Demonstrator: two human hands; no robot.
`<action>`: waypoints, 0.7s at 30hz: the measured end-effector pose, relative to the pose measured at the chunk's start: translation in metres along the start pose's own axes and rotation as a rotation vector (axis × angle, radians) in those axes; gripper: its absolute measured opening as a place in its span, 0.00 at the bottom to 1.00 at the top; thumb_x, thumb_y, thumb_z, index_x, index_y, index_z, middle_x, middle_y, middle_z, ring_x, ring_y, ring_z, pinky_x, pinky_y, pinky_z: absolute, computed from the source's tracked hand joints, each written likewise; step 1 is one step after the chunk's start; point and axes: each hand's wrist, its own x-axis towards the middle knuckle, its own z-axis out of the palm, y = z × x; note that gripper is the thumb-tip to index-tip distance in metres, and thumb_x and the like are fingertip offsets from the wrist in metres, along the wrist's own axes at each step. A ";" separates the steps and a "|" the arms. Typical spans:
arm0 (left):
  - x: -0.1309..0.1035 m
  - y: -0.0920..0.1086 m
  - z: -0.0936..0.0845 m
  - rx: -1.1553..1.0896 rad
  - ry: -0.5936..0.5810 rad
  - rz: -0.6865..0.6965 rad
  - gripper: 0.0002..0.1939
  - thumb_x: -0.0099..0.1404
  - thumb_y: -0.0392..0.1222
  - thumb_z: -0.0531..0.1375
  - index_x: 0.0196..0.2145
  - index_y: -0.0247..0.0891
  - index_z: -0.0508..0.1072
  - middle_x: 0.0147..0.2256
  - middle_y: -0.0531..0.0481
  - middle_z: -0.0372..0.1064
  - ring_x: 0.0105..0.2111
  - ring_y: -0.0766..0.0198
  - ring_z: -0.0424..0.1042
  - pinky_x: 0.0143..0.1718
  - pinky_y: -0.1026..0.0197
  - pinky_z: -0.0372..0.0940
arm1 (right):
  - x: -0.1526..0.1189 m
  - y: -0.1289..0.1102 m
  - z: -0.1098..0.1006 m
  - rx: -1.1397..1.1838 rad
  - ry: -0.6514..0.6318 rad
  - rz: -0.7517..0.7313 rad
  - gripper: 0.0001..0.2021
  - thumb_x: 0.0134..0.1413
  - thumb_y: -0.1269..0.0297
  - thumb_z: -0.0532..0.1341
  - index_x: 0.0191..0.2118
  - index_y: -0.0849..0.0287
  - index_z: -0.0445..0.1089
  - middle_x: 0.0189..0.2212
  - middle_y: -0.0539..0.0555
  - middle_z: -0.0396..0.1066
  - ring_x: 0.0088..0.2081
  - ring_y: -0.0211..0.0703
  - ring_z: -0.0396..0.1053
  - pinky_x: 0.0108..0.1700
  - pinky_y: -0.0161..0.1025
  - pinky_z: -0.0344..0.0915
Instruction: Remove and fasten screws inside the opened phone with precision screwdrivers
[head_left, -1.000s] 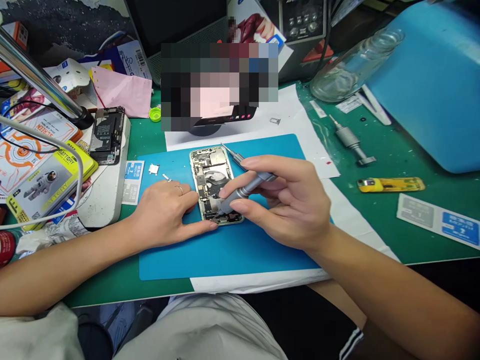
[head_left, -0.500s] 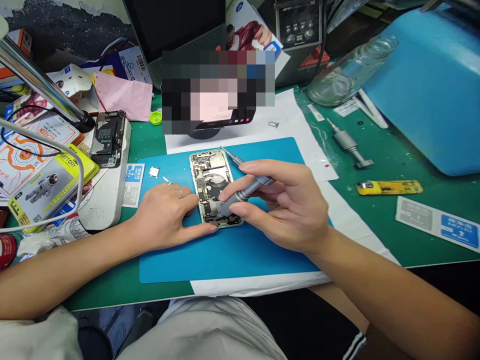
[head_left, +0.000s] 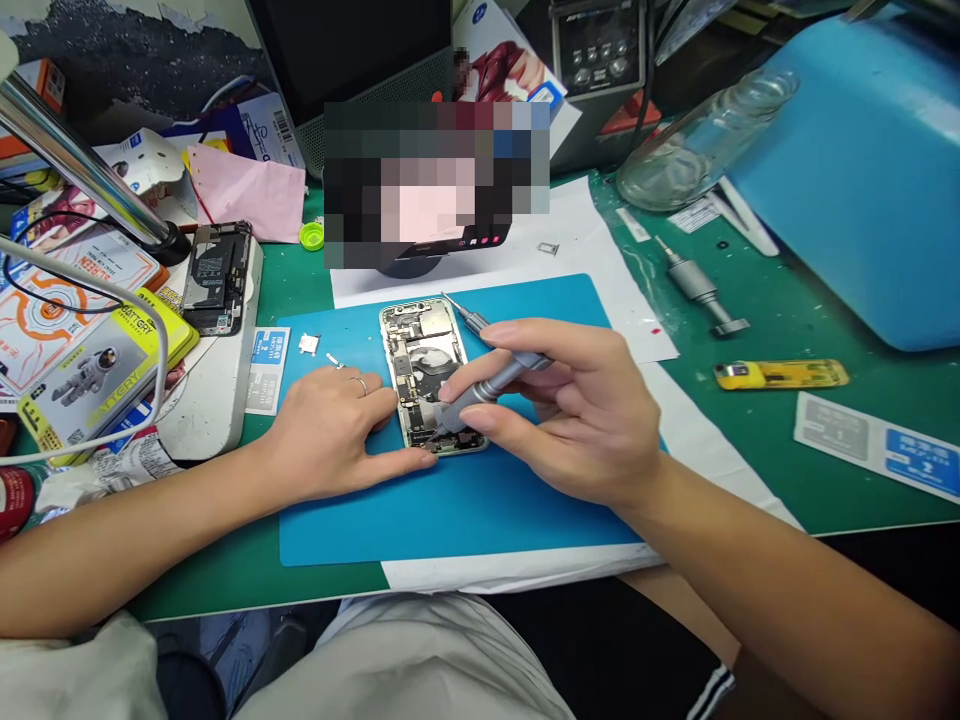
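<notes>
An opened phone point(head_left: 429, 350) with its inner parts showing lies on the blue mat point(head_left: 360, 530). My left hand point(head_left: 330, 425), a ring on one finger, rests at the phone's left side, with its thumb along the lower edge; it grips the phone's side. In my right hand point(head_left: 574, 410) are two grey screwdrivers. One screwdriver point(head_left: 480, 395) points down at the phone's lower end, its tip hard to make out. The other screwdriver point(head_left: 472, 318) points up and left over the phone's upper right corner. Small metal pieces point(head_left: 308, 344) lie left of the phone.
Another opened phone point(head_left: 217, 278) sits on a white case at the left, beside battery boxes point(head_left: 112, 375). To the right are a third screwdriver point(head_left: 697, 285), a glass jar point(head_left: 697, 145), a yellow tool point(head_left: 780, 375) and a label strip point(head_left: 877, 445). A blurred-out screen stands behind the mat.
The lower screwdriver in my right hand has shifted very slightly over the phone's lower end. Both hands otherwise keep their places.
</notes>
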 end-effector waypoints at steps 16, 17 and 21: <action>0.003 0.003 -0.005 -0.016 -0.033 0.001 0.16 0.67 0.52 0.55 0.25 0.41 0.66 0.24 0.50 0.66 0.25 0.59 0.66 0.27 0.55 0.54 | 0.000 -0.001 -0.002 -0.029 -0.023 -0.032 0.29 0.59 0.76 0.65 0.63 0.46 0.62 0.44 0.51 0.78 0.38 0.40 0.81 0.34 0.34 0.80; 0.003 0.004 -0.005 -0.015 -0.032 -0.001 0.16 0.67 0.50 0.54 0.25 0.41 0.65 0.24 0.50 0.66 0.25 0.59 0.66 0.27 0.55 0.54 | 0.000 0.000 -0.003 -0.038 -0.035 -0.043 0.30 0.59 0.76 0.65 0.63 0.46 0.62 0.43 0.51 0.79 0.38 0.40 0.81 0.34 0.34 0.81; 0.003 0.004 -0.005 -0.016 -0.033 -0.005 0.18 0.69 0.51 0.54 0.24 0.40 0.65 0.23 0.50 0.65 0.25 0.59 0.66 0.27 0.55 0.53 | -0.005 0.006 -0.003 -0.062 -0.055 -0.094 0.31 0.58 0.76 0.66 0.64 0.46 0.62 0.43 0.51 0.80 0.38 0.42 0.81 0.39 0.38 0.82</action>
